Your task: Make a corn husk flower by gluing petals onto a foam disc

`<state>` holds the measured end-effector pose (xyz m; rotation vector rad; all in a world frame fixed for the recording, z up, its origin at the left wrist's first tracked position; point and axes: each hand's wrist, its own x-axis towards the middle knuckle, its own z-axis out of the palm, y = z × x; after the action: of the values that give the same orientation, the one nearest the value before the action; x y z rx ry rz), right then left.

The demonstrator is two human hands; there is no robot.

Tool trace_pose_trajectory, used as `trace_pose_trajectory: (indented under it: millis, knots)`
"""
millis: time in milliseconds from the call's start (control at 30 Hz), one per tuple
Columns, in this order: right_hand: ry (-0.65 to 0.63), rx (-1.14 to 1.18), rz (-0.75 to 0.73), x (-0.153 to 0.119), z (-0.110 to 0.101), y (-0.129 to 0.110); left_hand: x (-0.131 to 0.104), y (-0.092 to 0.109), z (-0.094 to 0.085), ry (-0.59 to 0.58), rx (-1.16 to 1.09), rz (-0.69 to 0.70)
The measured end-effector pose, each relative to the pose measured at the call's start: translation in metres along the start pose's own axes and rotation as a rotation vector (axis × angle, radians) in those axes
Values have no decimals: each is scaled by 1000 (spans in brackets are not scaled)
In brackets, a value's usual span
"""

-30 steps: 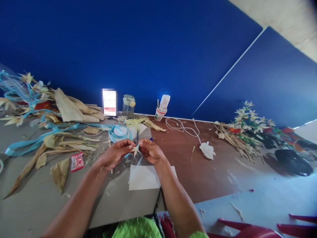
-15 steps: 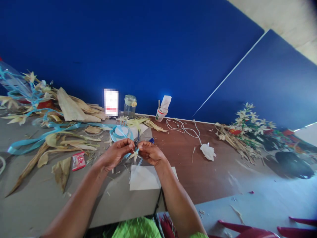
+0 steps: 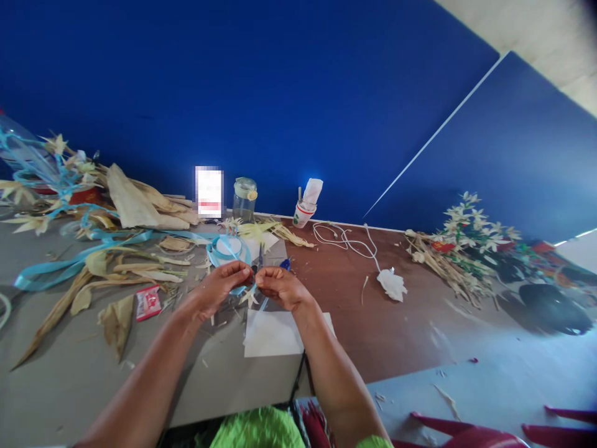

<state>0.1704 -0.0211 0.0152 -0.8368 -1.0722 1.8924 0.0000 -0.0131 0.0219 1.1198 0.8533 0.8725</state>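
Observation:
My left hand [image 3: 224, 283] and my right hand [image 3: 283, 287] almost meet over the table, both with fingers pinched. A small pale star-shaped flower [image 3: 250, 297] hangs just below the fingertips, its tip end hidden between them. Some light blue strip shows beside the right fingertips. Behind my left hand lies a roll of light blue ribbon [image 3: 228, 247]. White paper [image 3: 273, 334] rests under my right wrist. What each pinch grips is too small to make out fully.
Dried husks [image 3: 140, 202] and a red packet [image 3: 148, 303] lie left. A jar [image 3: 245, 199] and a white cup [image 3: 304, 213] stand at the back. A white cable [image 3: 368, 249] and a flower bunch [image 3: 471, 227] are to the right.
My right hand has shifted slightly left, closer to my left fingertips. The small flower has moved a little left and down.

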Motion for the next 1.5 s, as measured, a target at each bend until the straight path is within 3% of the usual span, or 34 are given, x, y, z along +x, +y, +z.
trace_pose_trajectory:
  millis: [233, 400, 567, 733, 900, 1033, 1133, 1300, 1500]
  knots:
    - [0, -80, 31, -1, 3, 0, -3, 5, 5, -28, -93, -37]
    - [11, -180, 43, 0, 6, 1, 0, 0, 6, -6, 12, -32]
    - [-2, -228, 68, 0, 6, 1, 0, 0, 3, -33, 165, 68]
    - [-54, -136, 76, 0, 2, -1, -1, 3, 0, -88, 313, 143]
    - [-29, -16, 118, -1, 1, -2, 0, 4, -3, -122, 475, 407]
    - [-25, 29, 133, -1, -1, -2, -2, 7, -1, -118, 559, 495]
    - [-37, 17, 135, 0, -1, -2, -3, 8, 1, -86, 568, 475]
    - [-42, -90, 97, -1, 2, -2, 0, 2, -1, -65, 468, 315]
    - [118, -94, -75, 1, 1, -2, 1, -1, -1, -15, 309, 127]
